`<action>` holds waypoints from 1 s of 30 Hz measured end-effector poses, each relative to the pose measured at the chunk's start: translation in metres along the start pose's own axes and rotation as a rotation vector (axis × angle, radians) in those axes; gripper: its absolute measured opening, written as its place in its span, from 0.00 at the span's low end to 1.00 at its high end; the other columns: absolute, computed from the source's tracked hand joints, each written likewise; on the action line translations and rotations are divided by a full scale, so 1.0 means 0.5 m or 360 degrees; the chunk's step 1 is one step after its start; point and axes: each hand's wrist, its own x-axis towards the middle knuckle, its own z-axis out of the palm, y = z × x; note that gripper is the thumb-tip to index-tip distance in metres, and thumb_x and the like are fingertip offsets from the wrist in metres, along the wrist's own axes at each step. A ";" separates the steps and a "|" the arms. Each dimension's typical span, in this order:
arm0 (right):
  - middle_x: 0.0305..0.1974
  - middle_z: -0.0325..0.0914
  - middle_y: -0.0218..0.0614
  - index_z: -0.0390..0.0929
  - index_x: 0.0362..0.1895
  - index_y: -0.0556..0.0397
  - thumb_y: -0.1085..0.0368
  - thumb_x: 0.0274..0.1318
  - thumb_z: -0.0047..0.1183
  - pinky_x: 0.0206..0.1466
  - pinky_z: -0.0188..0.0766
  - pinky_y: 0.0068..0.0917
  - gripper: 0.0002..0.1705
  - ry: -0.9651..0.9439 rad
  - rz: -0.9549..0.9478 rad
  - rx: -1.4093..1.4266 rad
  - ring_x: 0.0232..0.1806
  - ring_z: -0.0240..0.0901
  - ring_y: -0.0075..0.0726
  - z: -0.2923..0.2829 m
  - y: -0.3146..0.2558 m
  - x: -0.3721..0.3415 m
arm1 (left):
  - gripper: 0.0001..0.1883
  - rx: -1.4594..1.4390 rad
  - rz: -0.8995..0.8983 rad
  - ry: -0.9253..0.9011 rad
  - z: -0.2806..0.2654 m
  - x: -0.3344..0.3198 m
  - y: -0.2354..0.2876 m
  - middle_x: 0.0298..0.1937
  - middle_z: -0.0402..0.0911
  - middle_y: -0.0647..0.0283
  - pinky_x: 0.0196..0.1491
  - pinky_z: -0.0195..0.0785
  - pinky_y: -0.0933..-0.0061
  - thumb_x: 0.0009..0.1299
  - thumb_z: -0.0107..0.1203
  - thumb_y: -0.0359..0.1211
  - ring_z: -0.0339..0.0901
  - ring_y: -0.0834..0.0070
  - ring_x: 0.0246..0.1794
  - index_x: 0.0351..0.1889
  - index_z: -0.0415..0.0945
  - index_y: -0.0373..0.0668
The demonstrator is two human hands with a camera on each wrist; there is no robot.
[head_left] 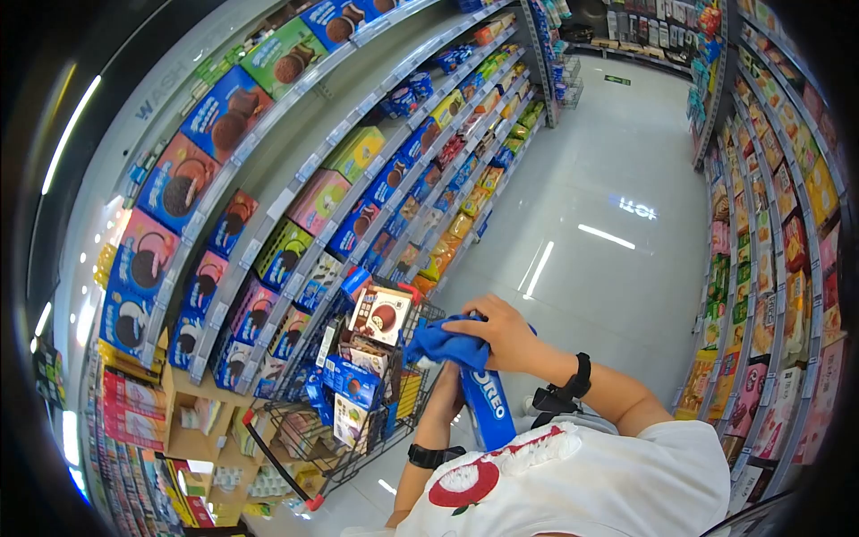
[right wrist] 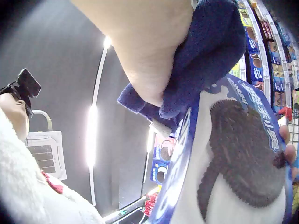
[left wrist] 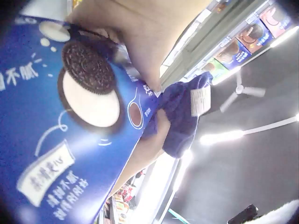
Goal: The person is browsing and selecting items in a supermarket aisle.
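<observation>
My left hand (head_left: 440, 398) grips a blue Oreo cookie box (head_left: 488, 413) in front of the white shirt. A folded blue cloth (head_left: 446, 344) is held in my right hand (head_left: 503, 338), over the box's upper end. In the left wrist view, the broad face of the box (left wrist: 42, 116) fills the left side, and the cloth (left wrist: 180, 121) with its white tag lies at the edge. From the right wrist, the cloth (right wrist: 210, 56) bunches under the hand against the box (right wrist: 187, 172); left fingertips (right wrist: 290, 151) curl round the far side.
A wire shopping cart (head_left: 309, 503) stands left of the hands, with cookie boxes (head_left: 353, 383) piled in it. Beyond it runs a long shelf (head_left: 268, 201) stocked with cookies and snacks. Another stocked shelf (head_left: 792, 268) lines the right side of the tiled aisle (head_left: 599, 179).
</observation>
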 end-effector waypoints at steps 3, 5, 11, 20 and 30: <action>0.39 0.68 0.37 0.75 0.44 0.40 0.66 0.25 0.61 0.43 0.66 0.36 0.30 -0.0094 -0.0064 -0.0173 0.41 0.65 0.45 0.027 -0.013 -0.003 | 0.34 -0.0128 -0.0215 -0.0023 -0.028 -0.003 -0.036 0.58 0.66 0.63 0.52 0.65 0.68 0.67 0.40 0.56 0.69 0.72 0.53 0.64 0.53 0.45; 0.38 0.69 0.36 0.76 0.42 0.41 0.66 0.25 0.60 0.44 0.66 0.35 0.28 -0.0344 -0.0086 -0.0025 0.41 0.66 0.44 0.051 -0.033 -0.005 | 0.29 -0.0255 -0.0176 -0.0051 -0.033 -0.032 -0.028 0.55 0.68 0.64 0.53 0.65 0.68 0.67 0.43 0.53 0.69 0.73 0.53 0.61 0.58 0.47; 0.37 0.68 0.34 0.77 0.43 0.38 0.66 0.31 0.58 0.42 0.65 0.32 0.26 -0.1263 -0.0309 0.0722 0.41 0.67 0.43 0.132 -0.101 -0.043 | 0.31 -0.0561 -0.0173 -0.0349 -0.101 -0.140 -0.028 0.50 0.72 0.58 0.49 0.69 0.75 0.70 0.31 0.57 0.73 0.72 0.48 0.56 0.62 0.41; 0.44 0.68 0.37 0.75 0.48 0.36 0.63 0.31 0.64 0.52 0.60 0.38 0.30 -0.0759 -0.0174 0.0313 0.48 0.62 0.47 0.270 -0.225 0.023 | 0.32 -0.0424 0.0026 0.0297 -0.240 -0.264 -0.124 0.52 0.72 0.63 0.53 0.65 0.63 0.66 0.39 0.59 0.71 0.70 0.50 0.59 0.61 0.47; 0.59 0.63 0.35 0.76 0.42 0.35 0.57 0.31 0.63 0.60 0.53 0.47 0.25 -0.1124 -0.0753 0.0660 0.63 0.54 0.52 0.413 -0.371 -0.049 | 0.33 -0.0960 0.0279 0.0372 -0.289 -0.483 -0.231 0.55 0.70 0.65 0.54 0.63 0.59 0.56 0.57 0.54 0.69 0.70 0.53 0.57 0.65 0.50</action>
